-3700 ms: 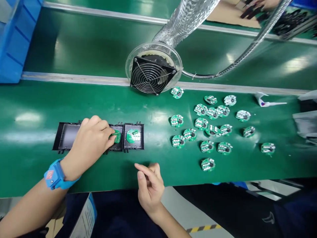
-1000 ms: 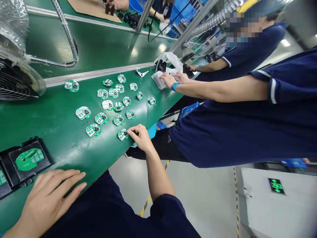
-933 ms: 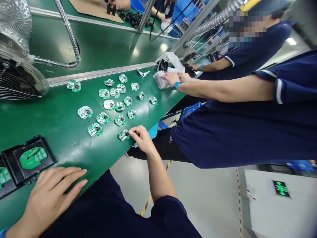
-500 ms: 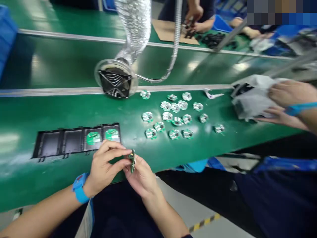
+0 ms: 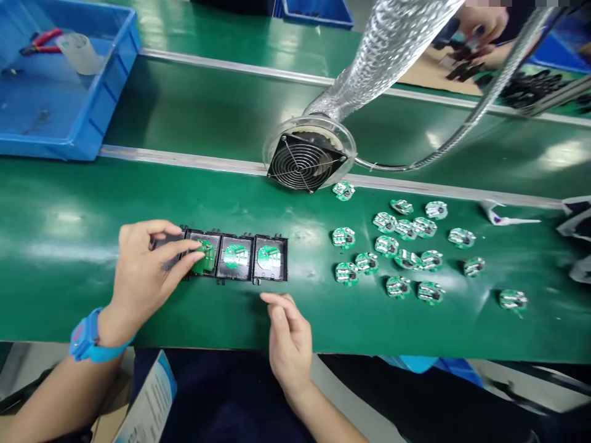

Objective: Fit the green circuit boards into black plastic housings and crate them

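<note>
My left hand [image 5: 148, 264] pinches a round green circuit board [image 5: 206, 261] by its edge between thumb and fingertips. It holds the board at one compartment of a black tray [image 5: 282, 274]; whether the board rests on the bottom there I cannot tell. Two more round boards lie flat in the compartments to the right, one in the middle [image 5: 237, 256] and one at the right end [image 5: 268, 258]. The tray's left end is partly hidden behind my left hand. Just below the tray's right end, my right hand [image 5: 290, 341] has its fingers curled together, with nothing visible in them.
Several boards with silvery parts [image 5: 398, 287] lie scattered on the green bench [image 5: 305, 320] to the right. A fan [image 5: 305, 163] on a foil duct [image 5: 369, 67] hangs beyond the tray. A blue bin [image 5: 41, 117] with red-handled pliers [image 5: 44, 42] stands far left. A co-worker's hands [image 5: 482, 27] show top right.
My left hand has carried the board from between both hands to the tray. My right hand has let go of it. The view has swung left, bringing the blue bin into sight.
</note>
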Demonstrator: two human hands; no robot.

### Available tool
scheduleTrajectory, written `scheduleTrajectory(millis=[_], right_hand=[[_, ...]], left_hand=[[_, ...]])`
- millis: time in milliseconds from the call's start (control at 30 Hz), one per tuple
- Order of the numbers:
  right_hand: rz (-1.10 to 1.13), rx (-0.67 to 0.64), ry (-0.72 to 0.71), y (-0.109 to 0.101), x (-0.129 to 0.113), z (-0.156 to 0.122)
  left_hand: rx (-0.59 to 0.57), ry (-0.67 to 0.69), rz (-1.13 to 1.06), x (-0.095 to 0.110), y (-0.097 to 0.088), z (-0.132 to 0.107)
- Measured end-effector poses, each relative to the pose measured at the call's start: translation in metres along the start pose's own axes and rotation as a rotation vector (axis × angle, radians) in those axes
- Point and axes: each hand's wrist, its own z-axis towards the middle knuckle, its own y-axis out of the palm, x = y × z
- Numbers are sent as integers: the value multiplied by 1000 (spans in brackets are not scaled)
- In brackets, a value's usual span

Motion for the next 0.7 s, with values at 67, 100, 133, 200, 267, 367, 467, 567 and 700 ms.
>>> scheduleTrajectory(millis=[67, 100, 133, 200, 267, 367, 467, 567, 700], right_hand=[[-160, 61, -176, -11, 8, -3], [-195, 75, -227, -14, 12, -3], [-219, 83, -261, -16, 14, -4], [-238, 92, -296, -16, 17, -3], [-242, 97, -301, -14, 19, -2], [-228, 92, -303, -13, 20, -2], [-215, 84, -302, -15, 20, -3], [-223, 79, -309, -16, 21, -4], [-245, 66, -315, -17, 22, -4]], left_hand=[[-69, 80, 124, -15, 1, 6], [-106, 99, 161, -19, 5, 7], [-133, 104, 190, -21, 9, 8], [-174, 100, 234, -20, 18, 7], [-206, 98, 255, -19, 25, 5], [-246, 96, 255, -19, 31, 3], [-276, 81, 262, -21, 32, 2], [-301, 74, 275, -21, 33, 2], [-331, 64, 277, -21, 34, 1]])
